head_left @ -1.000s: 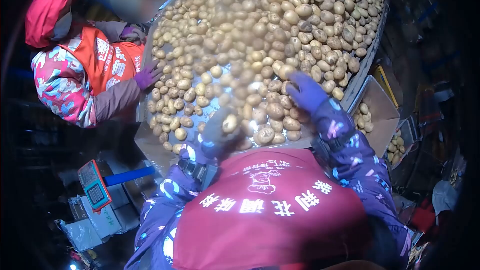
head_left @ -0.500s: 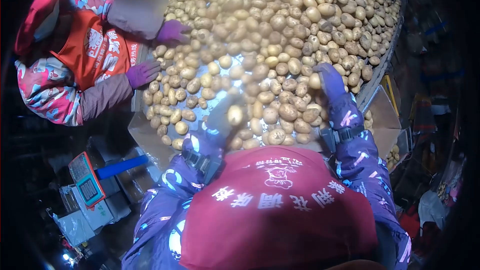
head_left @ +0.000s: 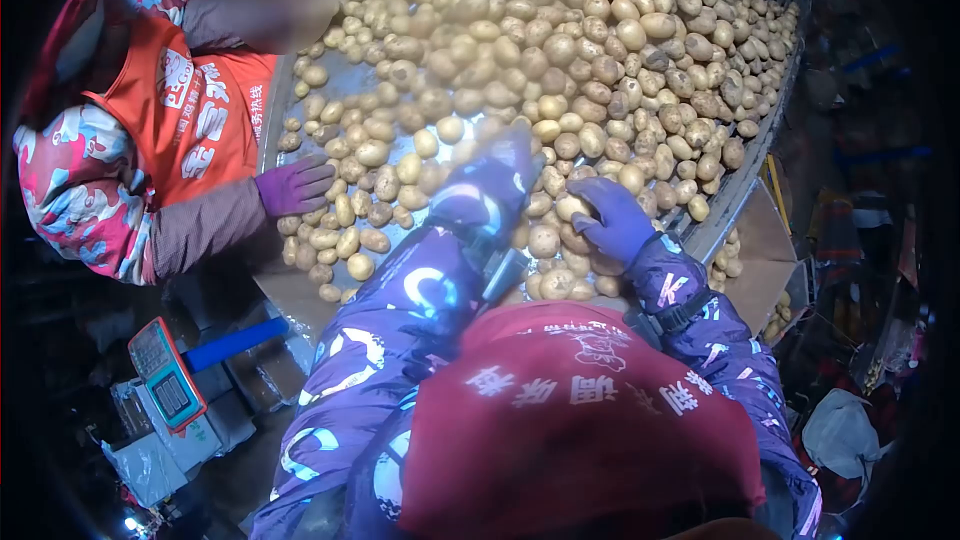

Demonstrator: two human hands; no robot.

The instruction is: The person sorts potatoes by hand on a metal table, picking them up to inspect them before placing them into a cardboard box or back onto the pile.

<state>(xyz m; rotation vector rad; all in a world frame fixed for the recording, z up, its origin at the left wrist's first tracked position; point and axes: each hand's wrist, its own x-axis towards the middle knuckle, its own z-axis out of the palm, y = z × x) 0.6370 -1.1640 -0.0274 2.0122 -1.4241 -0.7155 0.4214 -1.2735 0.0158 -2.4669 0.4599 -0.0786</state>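
Many potatoes (head_left: 630, 35) lie heaped and spread on a metal table (head_left: 350, 77). My left hand (head_left: 505, 155), in a purple glove, reaches forward over the potatoes near the middle; it is blurred and its fingers cannot be made out. To its right, my right hand (head_left: 612, 220), also gloved in purple, has its thumb and fingers around a potato (head_left: 572, 207) low in the pile.
A co-worker in a red apron (head_left: 215, 105) stands at the left, one purple-gloved hand (head_left: 296, 187) on the table edge. A scale (head_left: 168, 376) stands on boxes at the lower left. Cardboard (head_left: 760, 240) borders the table's right side. A white bag (head_left: 842, 432) lies lower right.
My left hand has moved forward and right, away from the potato it was at. My right hand has come down and left. The co-worker's near hand has shifted slightly down; the other is hidden now.
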